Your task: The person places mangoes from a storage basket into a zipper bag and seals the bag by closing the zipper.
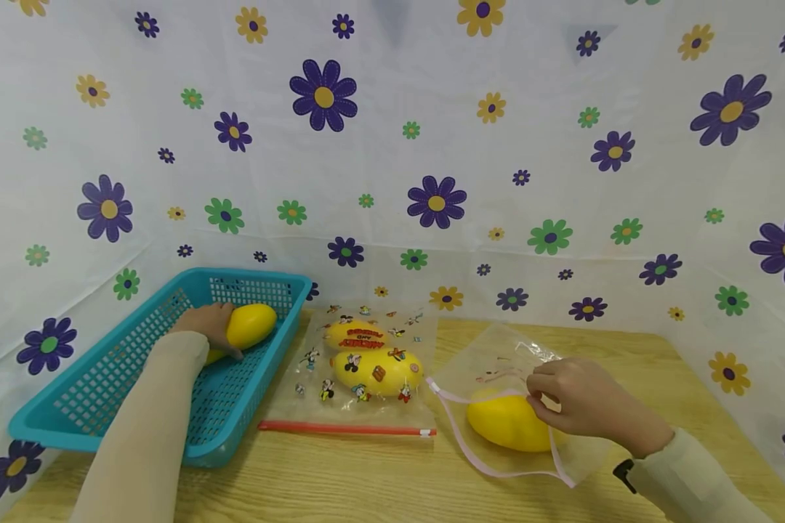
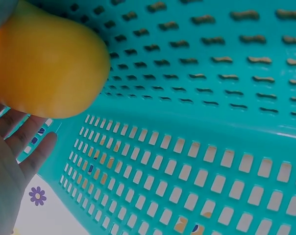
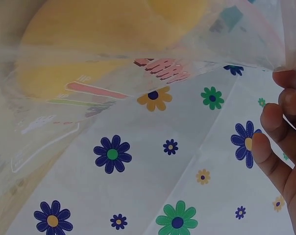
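Note:
Inside the teal basket [image 1: 49, 428] at the left, my left hand [image 1: 203, 323] grips a smooth yellow mango [image 1: 251, 325]. In the left wrist view this mango [image 2: 50, 61] fills the upper left corner, with fingers [image 2: 37, 152] beneath it. My right hand [image 1: 585, 399] pinches the pink-edged rim of a clear zip bag [image 1: 454, 428], whose mouth gapes toward me. Another yellow mango [image 1: 506, 423] lies in that bag. In the right wrist view its film [image 3: 104, 93] stretches from the fingertips [image 3: 287, 78] across the mango.
Between basket and open bag, a second printed zip bag [image 1: 314, 407] with a red slider strip [image 1: 347, 428] lies flat, two yellow mangoes [image 1: 376, 370] inside. All stand on a wooden table [image 1: 340, 479]. A flower-patterned sheet [image 1: 379, 160] hangs behind and at both sides.

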Demonstrator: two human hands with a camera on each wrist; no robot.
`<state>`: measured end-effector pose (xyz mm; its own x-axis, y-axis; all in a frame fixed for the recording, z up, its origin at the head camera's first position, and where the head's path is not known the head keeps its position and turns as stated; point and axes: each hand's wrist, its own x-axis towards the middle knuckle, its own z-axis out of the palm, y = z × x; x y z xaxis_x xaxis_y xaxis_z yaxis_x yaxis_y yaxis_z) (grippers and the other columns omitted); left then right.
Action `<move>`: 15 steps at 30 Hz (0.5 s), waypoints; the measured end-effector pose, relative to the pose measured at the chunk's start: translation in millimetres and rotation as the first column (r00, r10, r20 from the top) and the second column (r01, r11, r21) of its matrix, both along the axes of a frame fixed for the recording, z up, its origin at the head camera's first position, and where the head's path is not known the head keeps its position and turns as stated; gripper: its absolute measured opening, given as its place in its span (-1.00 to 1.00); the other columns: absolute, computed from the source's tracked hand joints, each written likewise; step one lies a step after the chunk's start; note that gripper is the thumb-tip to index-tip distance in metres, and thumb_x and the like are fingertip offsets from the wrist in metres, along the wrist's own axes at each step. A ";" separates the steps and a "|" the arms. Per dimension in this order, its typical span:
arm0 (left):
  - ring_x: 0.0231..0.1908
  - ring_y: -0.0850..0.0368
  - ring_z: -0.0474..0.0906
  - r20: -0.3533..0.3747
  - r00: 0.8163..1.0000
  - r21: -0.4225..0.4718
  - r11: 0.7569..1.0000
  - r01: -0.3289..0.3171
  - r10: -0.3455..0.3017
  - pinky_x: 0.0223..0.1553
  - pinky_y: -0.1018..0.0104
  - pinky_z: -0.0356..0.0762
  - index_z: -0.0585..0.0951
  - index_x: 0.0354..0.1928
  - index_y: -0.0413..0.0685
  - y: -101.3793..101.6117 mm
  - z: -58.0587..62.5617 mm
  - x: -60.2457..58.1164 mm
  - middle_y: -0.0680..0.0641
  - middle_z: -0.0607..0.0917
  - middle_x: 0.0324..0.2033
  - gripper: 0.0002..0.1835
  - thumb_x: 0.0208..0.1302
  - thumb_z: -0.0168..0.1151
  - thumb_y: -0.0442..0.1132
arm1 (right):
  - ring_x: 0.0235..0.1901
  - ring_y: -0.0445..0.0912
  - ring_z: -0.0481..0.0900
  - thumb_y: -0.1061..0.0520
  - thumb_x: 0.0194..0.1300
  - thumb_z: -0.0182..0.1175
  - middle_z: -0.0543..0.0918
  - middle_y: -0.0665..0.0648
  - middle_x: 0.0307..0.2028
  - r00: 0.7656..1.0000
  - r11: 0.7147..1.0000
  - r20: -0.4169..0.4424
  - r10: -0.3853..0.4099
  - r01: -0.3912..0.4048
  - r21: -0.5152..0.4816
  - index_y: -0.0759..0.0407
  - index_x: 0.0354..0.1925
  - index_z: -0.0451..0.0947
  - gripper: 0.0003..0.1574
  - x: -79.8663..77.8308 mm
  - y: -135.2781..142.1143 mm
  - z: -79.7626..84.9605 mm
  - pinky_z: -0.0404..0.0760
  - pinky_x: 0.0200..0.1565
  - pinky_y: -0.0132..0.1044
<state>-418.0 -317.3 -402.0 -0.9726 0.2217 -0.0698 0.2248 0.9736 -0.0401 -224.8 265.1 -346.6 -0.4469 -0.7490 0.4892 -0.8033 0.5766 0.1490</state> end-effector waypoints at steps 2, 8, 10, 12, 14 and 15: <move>-0.26 -0.11 0.50 0.000 1.000 0.006 1.000 -0.004 0.004 -0.13 -0.13 0.48 0.37 0.08 -0.35 -0.1 -0.9 -0.7 -0.30 0.58 -0.13 0.09 -0.37 0.44 0.36 | -0.62 -0.45 0.10 0.18 -0.06 0.31 0.39 -0.18 -0.69 1.000 1.000 0.006 -0.003 0.003 0.002 -0.08 -0.60 0.42 -0.75 0.2 -0.4 -0.2 0.13 -0.56 -0.64; -0.32 -0.07 0.47 0.021 1.000 0.038 0.999 -0.017 0.016 -0.20 -0.09 0.48 0.37 0.04 -0.33 0.8 -0.7 -1.5 -0.28 0.59 -0.18 0.01 -0.31 0.42 0.34 | -0.62 -0.45 0.11 0.15 -0.04 0.34 0.39 -0.18 -0.68 1.000 1.000 0.023 -0.010 0.010 0.007 -0.09 -0.60 0.42 -0.73 1.4 -1.8 0.7 0.14 -0.57 -0.63; -0.33 -0.06 0.47 0.023 1.000 0.045 0.999 -0.013 0.012 -0.22 -0.08 0.48 0.38 0.03 -0.32 1.4 -0.1 -1.5 -0.27 0.59 -0.19 -0.02 -0.28 0.42 0.31 | -0.62 -0.45 0.12 0.16 -0.05 0.35 0.40 -0.18 -0.68 0.999 1.000 0.029 -0.015 0.015 0.009 -0.09 -0.60 0.43 -0.74 1.8 -1.7 0.8 0.14 -0.57 -0.63; -0.32 -0.06 0.47 0.016 1.000 0.039 0.999 -0.001 0.001 -0.22 -0.08 0.49 0.39 0.03 -0.32 2.3 -0.1 -1.5 -0.27 0.59 -0.18 -0.05 -0.26 0.42 0.28 | -0.62 -0.45 0.12 0.16 -0.06 0.35 0.40 -0.18 -0.67 0.999 1.000 0.037 -0.022 0.021 0.011 -0.09 -0.59 0.44 -0.75 2.1 -1.6 0.9 0.15 -0.57 -0.63; -0.29 -0.07 0.49 0.007 1.000 0.027 1.000 0.013 -0.013 -0.20 -0.10 0.49 0.39 0.05 -0.33 3.8 0.6 -1.0 -0.29 0.59 -0.15 -0.05 -0.24 0.41 0.28 | -0.62 -0.45 0.12 0.16 -0.05 0.35 0.39 -0.19 -0.67 0.999 1.000 0.041 -0.024 0.024 0.011 -0.09 -0.59 0.45 -0.75 2.0 -1.3 0.6 0.15 -0.57 -0.63; -0.28 -0.08 0.49 0.006 1.000 0.029 0.999 0.014 -0.014 -0.19 -0.11 0.49 0.39 0.05 -0.33 4.8 1.0 -0.7 -0.29 0.59 -0.14 -0.04 -0.24 0.41 0.29 | -0.62 -0.45 0.12 0.17 -0.06 0.35 0.39 -0.19 -0.67 0.999 1.000 0.040 -0.025 0.025 0.011 -0.09 -0.59 0.44 -0.75 1.9 -1.4 0.6 0.15 -0.57 -0.63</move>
